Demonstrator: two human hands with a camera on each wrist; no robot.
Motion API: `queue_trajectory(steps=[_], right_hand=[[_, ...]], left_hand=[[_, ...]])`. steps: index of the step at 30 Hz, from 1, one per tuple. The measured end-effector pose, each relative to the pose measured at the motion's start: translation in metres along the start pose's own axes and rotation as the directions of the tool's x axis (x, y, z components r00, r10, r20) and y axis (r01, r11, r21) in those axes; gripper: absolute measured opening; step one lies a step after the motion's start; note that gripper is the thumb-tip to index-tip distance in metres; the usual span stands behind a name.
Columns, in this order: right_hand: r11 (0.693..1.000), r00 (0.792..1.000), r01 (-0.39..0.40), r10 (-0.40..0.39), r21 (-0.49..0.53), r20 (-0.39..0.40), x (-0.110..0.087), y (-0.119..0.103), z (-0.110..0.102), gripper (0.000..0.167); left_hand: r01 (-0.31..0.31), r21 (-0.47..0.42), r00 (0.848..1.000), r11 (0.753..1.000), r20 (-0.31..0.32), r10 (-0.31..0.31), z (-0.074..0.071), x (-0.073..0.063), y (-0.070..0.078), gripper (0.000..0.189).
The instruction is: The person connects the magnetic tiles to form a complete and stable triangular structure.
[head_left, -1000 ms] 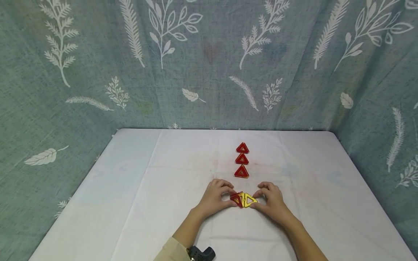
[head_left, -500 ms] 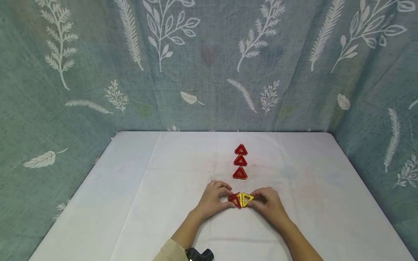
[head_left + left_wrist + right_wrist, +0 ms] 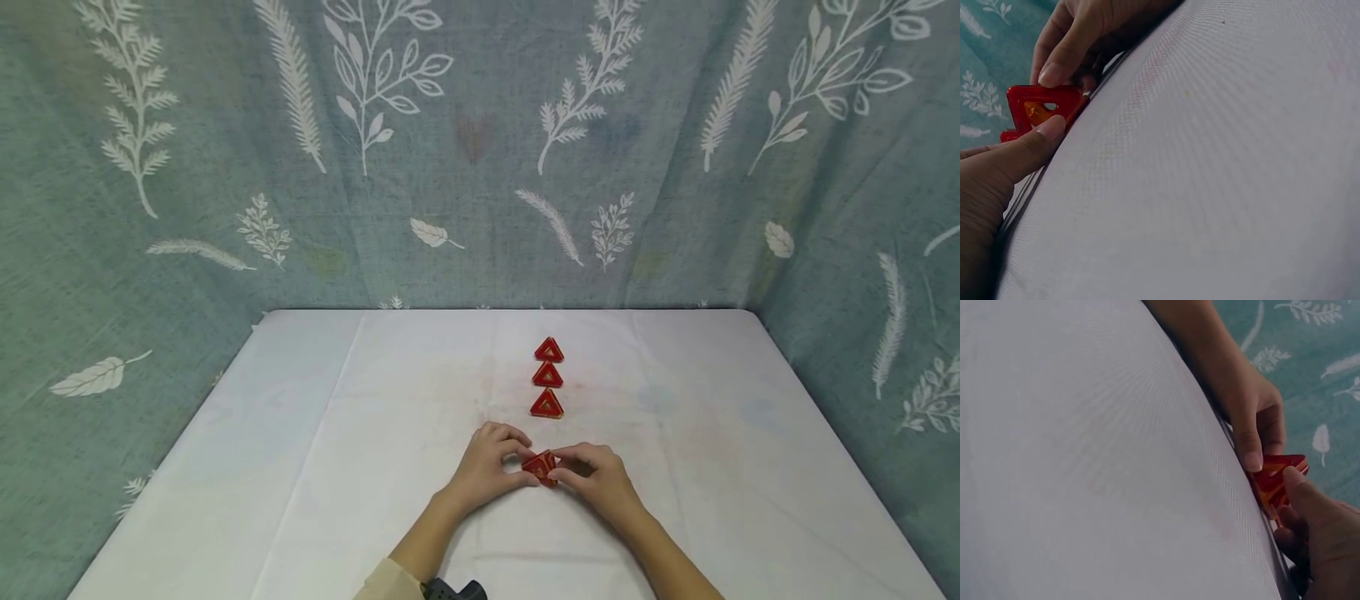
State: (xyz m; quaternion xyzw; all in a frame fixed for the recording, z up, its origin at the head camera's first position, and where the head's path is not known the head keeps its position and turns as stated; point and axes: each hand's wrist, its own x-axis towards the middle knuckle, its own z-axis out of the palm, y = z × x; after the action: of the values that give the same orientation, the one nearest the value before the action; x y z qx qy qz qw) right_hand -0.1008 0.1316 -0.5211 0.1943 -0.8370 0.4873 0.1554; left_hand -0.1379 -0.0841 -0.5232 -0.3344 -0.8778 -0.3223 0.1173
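Between both hands, low over the white table, are red magnetic triangle tiles [image 3: 538, 468] joined into a small peaked shape. My left hand [image 3: 486, 460] pinches its left side between thumb and forefinger. From the right, my right hand [image 3: 597, 481] grips the other side, thumb in front. In the left wrist view, a red triangular frame [image 3: 1017, 103] with a hollow middle shows orange-yellow behind it, a thumb on its lower edge and the other hand's thumb on its top. The right wrist view has both thumbs on the red tiles [image 3: 1272, 464], partly covering them.
Behind the hands, three red triangular pieces [image 3: 547, 376] stand in a line running toward the far edge of the white-covered table [image 3: 375, 400]. A green leaf-patterned curtain [image 3: 450, 150] encloses the back and sides. A black wrist device [image 3: 456, 590] sits at the left sleeve.
The right hand has moved left and folded the yellow tile over toward the red ones; yellow no longer shows on the right side in the head view. The left hand stays nearly in place.
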Motion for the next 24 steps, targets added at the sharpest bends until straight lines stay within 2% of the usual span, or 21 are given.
queue_trajectory(steps=[5,8,11,15,20,24], right_hand=[[0.993,0.993,0.114,-0.115,-0.036,-0.029,-0.0009,0.0033,0.0031,0.033],[0.991,0.991,0.131,-0.131,-0.023,-0.029,-0.0018,0.0036,0.0033,0.035],[0.993,0.993,0.11,-0.111,-0.033,-0.034,-0.0028,0.0026,0.004,0.032],[0.992,0.994,0.081,-0.088,-0.101,-0.065,-0.0035,0.0027,0.005,0.027],[0.981,0.989,0.05,-0.074,-0.186,-0.127,0.0005,0.0044,0.007,0.026],[0.977,0.986,0.019,-0.053,-0.212,-0.159,0.0031,0.0055,0.0093,0.026]], left_hand=[[-0.024,0.01,1.0,1.0,-0.005,0.024,0.0003,0.0,-0.0007,0.029],[-0.032,0.011,0.999,0.999,-0.017,0.033,0.0004,0.0003,-0.0007,0.029],[-0.012,0.002,1.0,1.0,-0.016,0.012,-0.0003,-0.0003,-0.0005,0.026],[0.03,-0.004,1.0,1.0,-0.01,-0.03,-0.0004,-0.0008,-0.0004,0.023],[0.051,0.021,0.997,0.998,-0.057,-0.05,0.0022,0.0046,-0.0006,0.023],[0.093,0.044,0.994,0.995,-0.065,-0.09,0.0054,0.0065,0.0009,0.026]])
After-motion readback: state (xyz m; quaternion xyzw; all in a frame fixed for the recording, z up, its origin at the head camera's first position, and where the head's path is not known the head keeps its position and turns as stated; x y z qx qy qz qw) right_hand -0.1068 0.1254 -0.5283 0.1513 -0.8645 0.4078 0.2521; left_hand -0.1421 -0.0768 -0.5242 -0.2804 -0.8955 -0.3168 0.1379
